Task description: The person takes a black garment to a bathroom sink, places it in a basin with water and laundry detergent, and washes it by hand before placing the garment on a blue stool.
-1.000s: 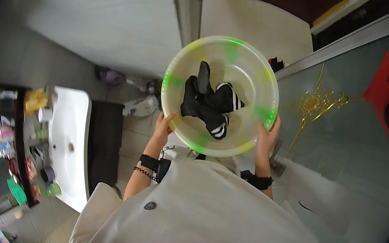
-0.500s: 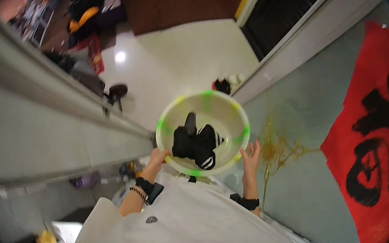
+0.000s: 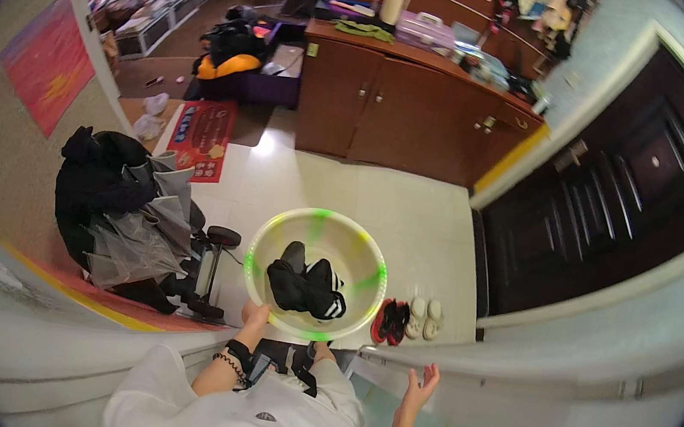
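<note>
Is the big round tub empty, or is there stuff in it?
Not empty, but not full: a black cloth bundle with white stripes lies inside the tub, and its bare bottom shows beside it.

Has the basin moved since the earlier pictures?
Yes, forward: the basin now shows beside the red-and-black shoes, to their left; half a second ago they showed beyond its far rim.

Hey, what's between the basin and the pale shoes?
In the head view, the red-and-black shoes on the floor show between the basin, which is held up, and the pale shoes.
</note>
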A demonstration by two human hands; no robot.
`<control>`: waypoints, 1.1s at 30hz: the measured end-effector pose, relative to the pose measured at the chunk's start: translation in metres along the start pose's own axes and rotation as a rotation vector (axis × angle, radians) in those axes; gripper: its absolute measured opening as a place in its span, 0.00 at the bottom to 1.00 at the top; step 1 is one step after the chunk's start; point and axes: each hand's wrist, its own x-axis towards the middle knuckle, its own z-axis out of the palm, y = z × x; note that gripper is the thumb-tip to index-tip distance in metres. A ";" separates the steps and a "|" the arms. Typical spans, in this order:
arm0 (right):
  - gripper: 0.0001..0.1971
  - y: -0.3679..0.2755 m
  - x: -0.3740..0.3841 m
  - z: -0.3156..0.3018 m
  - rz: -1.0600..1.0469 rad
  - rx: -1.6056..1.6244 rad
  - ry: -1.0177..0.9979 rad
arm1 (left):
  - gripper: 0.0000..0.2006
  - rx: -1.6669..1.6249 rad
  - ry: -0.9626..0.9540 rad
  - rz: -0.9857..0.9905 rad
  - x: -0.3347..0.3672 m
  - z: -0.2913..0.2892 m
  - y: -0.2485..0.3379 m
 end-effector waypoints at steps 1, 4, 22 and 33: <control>0.30 -0.008 0.020 0.008 0.017 -0.014 -0.044 | 0.18 -0.001 0.037 -0.032 0.002 -0.002 0.005; 0.28 -0.042 0.095 0.052 -0.115 -0.151 -0.207 | 0.20 -0.125 0.132 -0.041 0.025 -0.010 0.025; 0.18 -0.171 0.300 0.389 -0.654 -0.697 -0.991 | 0.23 -0.441 0.571 -0.280 0.165 -0.028 0.171; 0.17 -0.217 0.326 0.544 -0.490 -0.856 -1.028 | 0.28 -0.687 0.529 -0.145 0.318 -0.073 0.273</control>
